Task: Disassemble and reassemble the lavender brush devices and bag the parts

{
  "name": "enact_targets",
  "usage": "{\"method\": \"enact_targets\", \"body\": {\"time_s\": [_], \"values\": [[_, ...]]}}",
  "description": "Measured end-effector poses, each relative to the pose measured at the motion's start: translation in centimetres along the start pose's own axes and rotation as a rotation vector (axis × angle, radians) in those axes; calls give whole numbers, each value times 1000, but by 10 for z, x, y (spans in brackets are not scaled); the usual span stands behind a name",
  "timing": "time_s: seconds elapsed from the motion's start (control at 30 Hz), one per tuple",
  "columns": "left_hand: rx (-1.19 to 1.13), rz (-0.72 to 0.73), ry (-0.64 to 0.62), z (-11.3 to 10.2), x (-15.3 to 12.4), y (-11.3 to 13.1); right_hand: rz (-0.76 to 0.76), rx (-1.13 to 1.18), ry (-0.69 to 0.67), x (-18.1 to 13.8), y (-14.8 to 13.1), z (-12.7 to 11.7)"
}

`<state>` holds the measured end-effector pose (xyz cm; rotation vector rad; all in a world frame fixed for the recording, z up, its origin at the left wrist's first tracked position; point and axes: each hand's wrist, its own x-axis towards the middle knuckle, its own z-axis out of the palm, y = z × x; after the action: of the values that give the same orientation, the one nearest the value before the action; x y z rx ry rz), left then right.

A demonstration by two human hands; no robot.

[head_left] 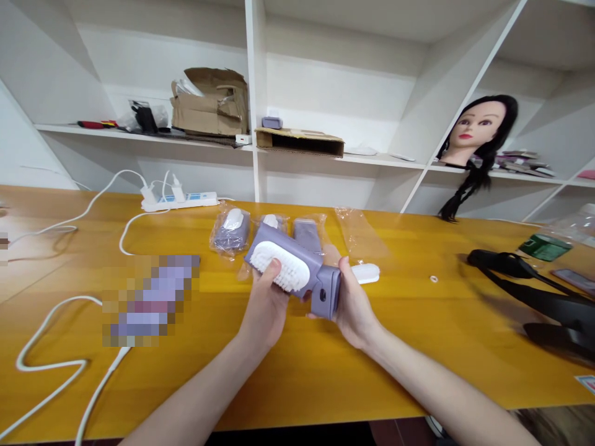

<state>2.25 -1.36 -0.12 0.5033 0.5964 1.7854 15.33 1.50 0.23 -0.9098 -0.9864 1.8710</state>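
A purple brush (284, 263) with a white bristled oval face is held between my hands above the table. My left hand (267, 303) is closed around its body from below, the thumb pressing on the white bristles. At the right end of the brush sits a smaller purple block (328, 294) with a dark oval spot on it. My right hand (356, 306) grips that block, thumb along its upper right edge. Just beyond my right hand a white rounded piece (367, 273) shows. Behind my hands lie similar purple items in clear plastic bags, the leftmost wrapped brush (232, 230) among them.
On the left are a white power strip (186, 200), white cables (51, 365) and a blurred-out phone-like device (153, 303). A mannequin head (483, 127) stands on the shelf (390, 160). Black straps (525, 291) and a bottle (553, 241) lie right. An empty-looking bag (365, 235) lies behind.
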Motion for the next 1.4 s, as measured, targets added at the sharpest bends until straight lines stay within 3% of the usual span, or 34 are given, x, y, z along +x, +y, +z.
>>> {"method": "enact_targets", "body": {"time_s": [0.2, 0.43, 0.6, 0.83, 1.03, 1.27, 1.4], "values": [[-11, -94, -82, 0, 2, 4, -4, -29, -74, -8, -10, -3], [-18, -49, -150, -8, 1, 11, -103, -116, -10, -3, -8, -6], [21, -36, -190, -6, 1, 12, -147, -179, -38, -1, -8, -10], [115, 62, -139, -6, 6, 5, -237, -165, -29, -5, -13, -5], [140, -89, -241, -6, 2, 12, -275, -151, -26, -4, -12, -5], [199, -49, -43, -6, 6, 9, -170, -175, -86, 0, -9, -10], [219, -11, 18, -7, 9, 13, -187, -148, -40, 2, -9, -10]]}}
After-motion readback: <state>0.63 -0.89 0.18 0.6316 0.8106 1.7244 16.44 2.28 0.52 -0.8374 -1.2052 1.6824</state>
